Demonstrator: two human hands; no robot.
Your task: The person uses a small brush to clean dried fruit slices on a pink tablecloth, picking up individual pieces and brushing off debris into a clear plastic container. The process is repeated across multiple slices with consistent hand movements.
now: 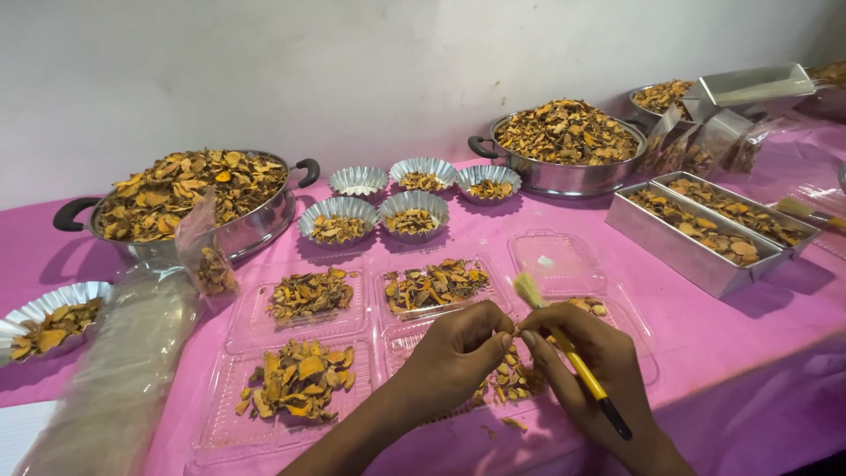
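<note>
Yellow-handled brush (577, 363) sits clamped in the right hand (586, 375), bristles up-left, black handle end down-right. Left hand (454, 357) fingertips pinched together against the right fingertips — what's between them is too small to tell. Both hands hover over a clear plastic tray (634, 330) with dried orange slices (511, 381). Three more filled clear trays (308, 295) lie to the left on the pink tablecloth (758, 353). Beyond — fluted foil cups (414, 211), two big steel pans (220, 198) heaped with slices, two rectangular tins (696, 234) on the right. Plastic bags (123, 361) far left.
</note>
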